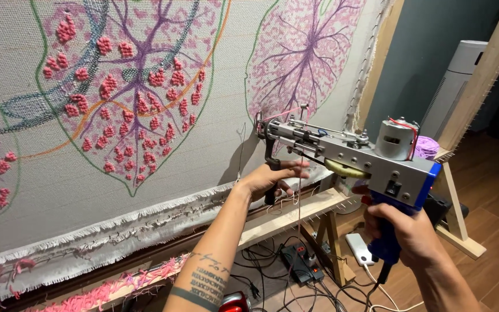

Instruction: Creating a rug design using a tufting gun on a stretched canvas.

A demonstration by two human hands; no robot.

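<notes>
My right hand point(406, 230) is clenched around the blue grip of a tufting gun point(353, 155), low in the right part of the frame. The gun's grey metal body runs leftward across the middle, with a round motor on top near its back end. My left hand point(272, 178), just left of centre, grasps the black front handle that hangs under the gun's nose. The needle end touches the stretched cloth point(220, 138) at the foot of a pale purple leaf pattern. The cloth fills the left and upper part of the frame; it carries a larger leaf outline dotted with pink tufted patches point(145, 107). A thin pink yarn point(299, 202) drops from the gun toward the floor. Below, a wooden frame rail point(295, 212) crosses diagonally, and a power strip point(300, 263) lies among cables on the wooden floor at bottom centre.
</notes>
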